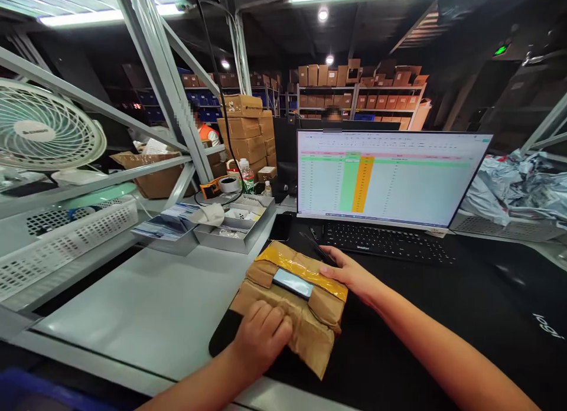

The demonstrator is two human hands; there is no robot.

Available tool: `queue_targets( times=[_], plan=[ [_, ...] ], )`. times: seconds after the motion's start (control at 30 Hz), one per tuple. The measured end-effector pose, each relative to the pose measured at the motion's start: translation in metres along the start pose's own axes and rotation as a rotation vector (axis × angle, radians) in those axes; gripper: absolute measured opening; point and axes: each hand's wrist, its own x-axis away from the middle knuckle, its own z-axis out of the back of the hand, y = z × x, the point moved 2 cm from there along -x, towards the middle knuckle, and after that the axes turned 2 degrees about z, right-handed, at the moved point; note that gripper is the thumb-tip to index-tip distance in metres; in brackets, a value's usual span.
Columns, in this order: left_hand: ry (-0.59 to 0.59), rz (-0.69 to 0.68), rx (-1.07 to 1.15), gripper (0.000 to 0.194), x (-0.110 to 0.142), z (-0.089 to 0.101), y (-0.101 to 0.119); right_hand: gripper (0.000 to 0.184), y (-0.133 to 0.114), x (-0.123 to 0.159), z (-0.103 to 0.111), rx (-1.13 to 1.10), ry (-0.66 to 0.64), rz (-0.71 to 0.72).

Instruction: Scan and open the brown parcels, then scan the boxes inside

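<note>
A crumpled brown paper parcel (310, 305) with yellow tape and a shiny label lies on the black desk mat (398, 340) in front of me. My left hand (263, 331) is curled in a fist, pressing on the parcel's near left corner. On the parcel's far right edge rests my right hand (349, 275), its fingers laid flat against it. A black keyboard (385, 242) lies just beyond the parcel.
A monitor (390, 175) showing a spreadsheet stands behind the keyboard. Grey trays (234, 222) with small items sit to the left, a white fan (44, 127) on a metal rack further left. Crumpled grey bags (518, 186) lie right. Cardboard boxes fill shelves behind; a person works far back.
</note>
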Motion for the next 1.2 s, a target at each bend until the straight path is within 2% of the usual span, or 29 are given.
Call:
queue_targets(
  times=[0.03, 0.1, 0.13, 0.17, 0.23, 0.33, 0.37, 0.43, 0.47, 0.5, 0.57, 0.67, 0.73, 0.8, 0.87, 0.93, 0.97, 1.03, 1.13, 1.2],
  plan=[
    [0.001, 0.038, -0.004, 0.031, 0.008, -0.003, 0.003, 0.080, 0.000, 0.000, -0.001, 0.002, 0.014, 0.012],
    [-0.047, 0.055, 0.067, 0.058, 0.012, -0.002, 0.001, 0.074, 0.002, 0.000, -0.002, 0.007, 0.037, 0.029],
    [-0.112, 0.043, 0.151, 0.069, 0.008, 0.002, -0.004, 0.073, 0.004, 0.000, -0.003, 0.003, 0.046, 0.035],
    [-0.189, 0.039, 0.243, 0.070, 0.000, 0.008, -0.011, 0.072, 0.005, 0.000, -0.003, 0.000, 0.058, 0.040],
    [-0.352, 0.086, 0.360, 0.055, -0.025, 0.021, -0.034, 0.070, 0.008, -0.001, -0.003, 0.013, 0.088, 0.052],
    [-0.506, 0.201, 0.250, 0.016, -0.070, 0.026, -0.078, 0.067, 0.012, -0.002, -0.004, 0.027, 0.146, 0.066],
    [-0.558, 0.154, 0.248, 0.027, -0.083, 0.021, -0.090, 0.065, 0.012, -0.002, -0.003, 0.020, 0.180, 0.072],
    [-0.679, 0.011, 0.290, 0.062, -0.104, 0.003, -0.108, 0.062, 0.010, -0.001, 0.001, 0.012, 0.277, 0.093],
    [-0.748, -0.049, 0.315, 0.069, -0.111, -0.008, -0.114, 0.060, 0.007, 0.001, 0.005, 0.008, 0.321, 0.106],
    [-0.823, -0.093, 0.328, 0.068, -0.116, -0.018, -0.117, 0.059, 0.004, 0.003, 0.011, 0.002, 0.350, 0.117],
    [-0.951, -0.136, 0.302, 0.053, -0.122, -0.029, -0.119, 0.059, -0.005, 0.008, 0.025, -0.003, 0.350, 0.139],
    [-1.021, -0.123, 0.168, 0.043, -0.125, -0.020, -0.111, 0.060, -0.025, 0.020, 0.051, 0.033, 0.336, 0.205],
    [-1.030, -0.003, 0.066, 0.048, -0.123, -0.003, -0.104, 0.058, -0.037, 0.029, 0.066, 0.097, 0.377, 0.267],
    [-1.075, 0.226, 0.045, 0.061, -0.118, 0.013, -0.095, 0.054, -0.046, 0.037, 0.076, 0.169, 0.412, 0.308],
    [-1.208, 0.531, 0.194, 0.075, -0.109, 0.023, -0.084, 0.052, -0.051, 0.041, 0.077, 0.260, 0.409, 0.326],
    [-1.329, 0.724, 0.449, 0.072, -0.102, 0.025, -0.072, 0.050, -0.051, 0.044, 0.072, 0.381, 0.378, 0.333],
    [-1.350, 0.755, 0.550, 0.065, -0.099, 0.025, -0.067, 0.048, -0.049, 0.045, 0.067, 0.452, 0.357, 0.336],
    [-1.292, 0.733, 0.618, 0.049, -0.093, 0.024, -0.065, 0.042, -0.044, 0.045, 0.056, 0.576, 0.300, 0.338],
    [-1.078, 0.645, 0.601, 0.034, -0.073, 0.030, -0.075, 0.041, -0.034, 0.046, 0.043, 0.650, 0.204, 0.327],
    [-0.953, 0.579, 0.602, 0.026, -0.046, 0.040, -0.081, 0.043, -0.031, 0.047, 0.040, 0.673, 0.198, 0.319]
  ],
)
